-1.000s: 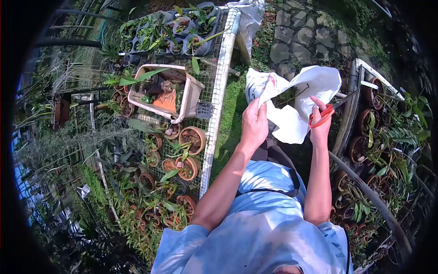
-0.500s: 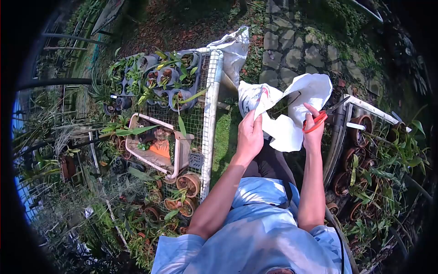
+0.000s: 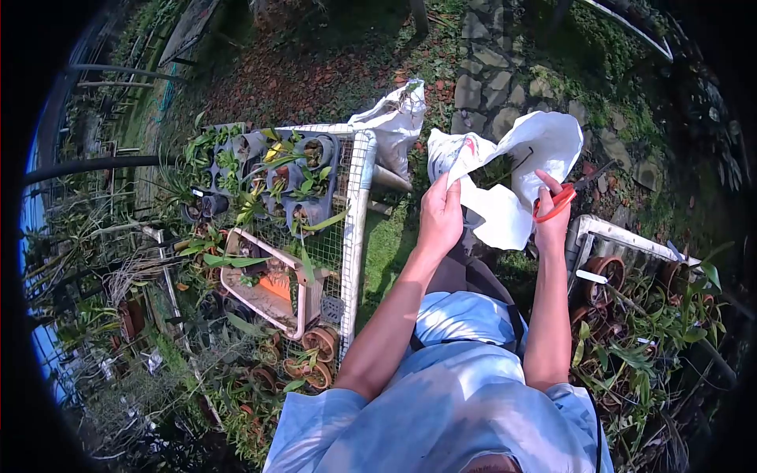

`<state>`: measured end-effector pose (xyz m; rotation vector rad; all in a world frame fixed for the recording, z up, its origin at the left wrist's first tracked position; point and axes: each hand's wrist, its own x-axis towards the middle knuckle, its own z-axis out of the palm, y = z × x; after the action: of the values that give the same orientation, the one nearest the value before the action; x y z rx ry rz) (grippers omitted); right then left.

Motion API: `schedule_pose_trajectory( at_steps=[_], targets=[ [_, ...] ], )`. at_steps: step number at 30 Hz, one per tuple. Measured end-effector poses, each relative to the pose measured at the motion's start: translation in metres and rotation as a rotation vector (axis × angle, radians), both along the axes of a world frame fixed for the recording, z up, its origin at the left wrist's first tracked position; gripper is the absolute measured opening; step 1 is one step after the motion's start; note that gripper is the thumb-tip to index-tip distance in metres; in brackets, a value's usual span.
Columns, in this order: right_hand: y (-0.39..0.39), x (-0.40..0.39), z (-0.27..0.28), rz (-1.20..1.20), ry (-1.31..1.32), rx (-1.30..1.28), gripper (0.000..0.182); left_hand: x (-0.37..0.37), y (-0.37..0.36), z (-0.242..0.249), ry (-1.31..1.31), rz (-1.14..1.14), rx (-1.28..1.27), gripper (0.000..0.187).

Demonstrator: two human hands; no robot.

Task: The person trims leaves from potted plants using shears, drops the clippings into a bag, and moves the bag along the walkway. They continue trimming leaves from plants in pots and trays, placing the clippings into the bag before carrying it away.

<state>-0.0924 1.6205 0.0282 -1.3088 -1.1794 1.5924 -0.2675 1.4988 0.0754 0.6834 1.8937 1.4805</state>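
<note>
My left hand pinches the edge of a white sack between thumb and fingers, near some red and dark print. The sack material hangs in a curled, cut-open strip that loops up and across to the right. My right hand is wrapped round the red-handled scissors, beside the right part of the sack. The blades point up and to the right, away from the sack material. One finger stretches out above the scissor handles.
At left, a mesh-topped bench bears a tray of potted seedlings and a pale planter box. Another white sack stands at its far corner. Clay pots and plants crowd the right. A stone path runs ahead.
The scissors and my right hand have shifted slightly right, with the blades still off the sack. My left hand keeps its pinch. The whole view has tilted and moved a little.
</note>
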Motion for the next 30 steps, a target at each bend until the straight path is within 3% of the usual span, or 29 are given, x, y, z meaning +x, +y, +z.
schedule_pose_trajectory(
  at_steps=[5,8,13,17,21,24,30],
  targets=[
    [0.058,-0.024,0.021,-0.017,0.000,0.028,0.032,-0.026,0.059,0.007,0.033,-0.046,-0.002,0.025],
    [0.097,-0.038,0.013,-0.010,0.085,0.033,0.032,-0.039,0.102,0.007,0.033,-0.016,0.173,0.026],
    [0.168,-0.093,0.018,0.037,0.001,0.076,0.030,-0.095,0.150,-0.015,-0.081,-0.002,0.065,0.032],
    [0.219,-0.131,0.007,0.125,0.003,0.058,0.032,-0.121,0.175,-0.023,-0.040,0.108,0.045,0.027],
    [0.259,-0.159,0.001,0.167,0.000,0.025,0.033,-0.138,0.196,-0.018,0.034,0.054,-0.053,0.026],
    [0.292,-0.181,0.002,0.199,0.009,0.084,0.033,-0.154,0.215,-0.022,-0.111,0.077,-0.015,0.032],
    [0.351,-0.246,0.013,0.367,0.013,0.107,0.030,-0.192,0.251,-0.015,-0.052,0.299,0.050,0.030]
  ],
)
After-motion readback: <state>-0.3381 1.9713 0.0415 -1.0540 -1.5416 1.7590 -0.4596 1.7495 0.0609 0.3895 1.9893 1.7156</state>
